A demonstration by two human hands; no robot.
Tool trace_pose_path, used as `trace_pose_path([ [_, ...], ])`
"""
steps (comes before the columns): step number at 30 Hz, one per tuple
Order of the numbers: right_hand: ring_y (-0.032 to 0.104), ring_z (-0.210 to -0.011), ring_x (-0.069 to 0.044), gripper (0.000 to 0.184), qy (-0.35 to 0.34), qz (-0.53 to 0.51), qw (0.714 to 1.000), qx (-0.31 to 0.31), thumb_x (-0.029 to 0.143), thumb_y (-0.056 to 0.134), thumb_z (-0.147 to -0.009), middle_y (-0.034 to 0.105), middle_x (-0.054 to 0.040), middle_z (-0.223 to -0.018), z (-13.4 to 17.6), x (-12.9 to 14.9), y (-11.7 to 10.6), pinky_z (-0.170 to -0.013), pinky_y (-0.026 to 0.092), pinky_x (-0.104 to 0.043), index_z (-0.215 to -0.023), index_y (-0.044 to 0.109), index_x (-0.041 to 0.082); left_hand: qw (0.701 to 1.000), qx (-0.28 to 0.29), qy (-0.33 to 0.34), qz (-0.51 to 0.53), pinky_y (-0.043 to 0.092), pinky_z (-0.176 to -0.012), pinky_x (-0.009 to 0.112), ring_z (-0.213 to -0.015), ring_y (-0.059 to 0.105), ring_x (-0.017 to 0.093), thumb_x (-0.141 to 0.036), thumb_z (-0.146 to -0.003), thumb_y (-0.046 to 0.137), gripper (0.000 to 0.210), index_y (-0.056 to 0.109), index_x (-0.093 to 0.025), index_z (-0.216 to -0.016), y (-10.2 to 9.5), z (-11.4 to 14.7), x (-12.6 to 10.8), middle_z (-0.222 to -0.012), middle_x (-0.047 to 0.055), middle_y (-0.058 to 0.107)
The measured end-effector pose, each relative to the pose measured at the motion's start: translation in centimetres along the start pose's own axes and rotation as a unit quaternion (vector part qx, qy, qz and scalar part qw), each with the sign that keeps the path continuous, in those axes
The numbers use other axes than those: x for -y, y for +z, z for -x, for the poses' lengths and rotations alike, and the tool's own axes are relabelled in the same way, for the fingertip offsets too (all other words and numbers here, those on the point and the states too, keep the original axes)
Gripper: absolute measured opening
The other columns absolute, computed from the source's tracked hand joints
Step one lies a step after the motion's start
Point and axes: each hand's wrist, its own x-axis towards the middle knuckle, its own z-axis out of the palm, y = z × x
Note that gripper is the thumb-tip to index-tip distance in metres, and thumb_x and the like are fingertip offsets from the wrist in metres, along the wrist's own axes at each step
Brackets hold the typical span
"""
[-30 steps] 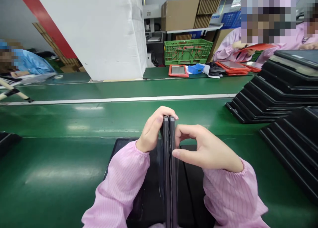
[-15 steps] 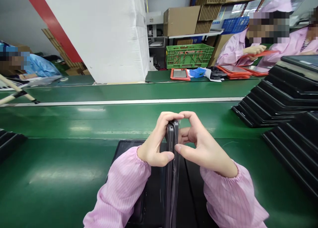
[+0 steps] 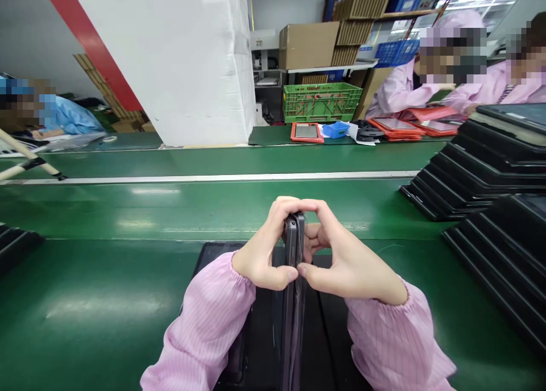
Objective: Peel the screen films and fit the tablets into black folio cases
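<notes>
Two dark tablets (image 3: pixel 292 323) stand on edge, pressed face to face, with what looks like thin clear film along them. My left hand (image 3: pixel 267 260) is closed on their left side, its thumb on the near edge. From the right, my right hand (image 3: pixel 347 260) closes on the same pair, its thumb against the other thumb. The fingers of both hands meet over the top corner. Below them lie black flat panels (image 3: pixel 311 345) and another dark tablet (image 3: pixel 215 252), partly hidden by my left sleeve.
Stacks of black tablets (image 3: pixel 478 169) rise on the right of the green bench (image 3: pixel 106 300); another stack (image 3: pixel 17 246) is at the left edge. Across the bench are orange-framed tablets (image 3: pixel 394 130), a blue tray (image 3: pixel 336 130), a green crate (image 3: pixel 319 104) and co-workers in pink.
My fingers and thumbs have come closer together around the tablet pair. The view has tilted slightly. A co-worker across the bench has lowered an orange item.
</notes>
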Motion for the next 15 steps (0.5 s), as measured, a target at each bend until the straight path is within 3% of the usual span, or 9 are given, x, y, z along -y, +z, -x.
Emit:
trace_pose_path([
  [3, 0.059, -0.066, -0.014, 0.052, -0.024, -0.014, 1.0, -0.005, 0.011, 0.062, -0.078, 0.054, 0.0062, -0.073, -0.2, -0.1, 0.1, -0.063, 0.048, -0.026, -0.12, 0.033, 0.024, 0.999, 0.009, -0.003, 0.037, 0.049, -0.086, 0.049, -0.108, 0.049, 0.034, -0.059, -0.067, 0.069, 0.067, 0.052, -0.032, -0.127, 0.0, 0.2, 0.3, -0.119, 0.01, 0.044],
  [7, 0.056, -0.062, -0.013, 0.031, -0.051, -0.013, 0.997, -0.047, 0.02, 0.056, -0.087, 0.053, 0.0059, -0.068, -0.3, 0.1, 0.8, -0.061, 0.044, -0.026, -0.113, 0.04, 0.023, 0.991, -0.05, -0.004, 0.123, 0.049, -0.083, 0.048, -0.093, 0.052, 0.028, -0.061, -0.07, 0.066, 0.048, 0.06, -0.032, -0.108, 0.9, 0.5, 0.7, -0.105, 0.005, 0.045],
  [11, 0.052, -0.059, -0.012, 0.03, -0.064, -0.011, 0.995, -0.072, 0.016, 0.055, -0.084, 0.052, 0.0061, -0.069, -0.1, 0.6, 1.5, -0.06, 0.043, -0.025, -0.111, 0.043, 0.022, 0.989, -0.112, 0.01, 0.095, 0.047, -0.086, 0.047, -0.09, 0.051, 0.026, -0.057, -0.07, 0.067, 0.042, 0.061, -0.03, -0.101, 2.0, 1.0, 0.1, -0.101, 0.005, 0.047],
  [15, 0.06, -0.073, -0.015, 0.041, -0.104, -0.078, 0.991, 0.007, 0.027, 0.064, -0.086, 0.058, 0.0029, -0.08, -0.7, 0.0, 1.1, -0.076, 0.05, -0.032, -0.121, 0.042, 0.024, 0.975, -0.153, 0.049, 0.154, 0.047, -0.074, 0.039, -0.081, 0.049, 0.022, -0.055, -0.066, 0.066, 0.042, 0.062, -0.029, -0.099, 1.8, 1.6, -0.7, -0.094, 0.003, 0.046],
])
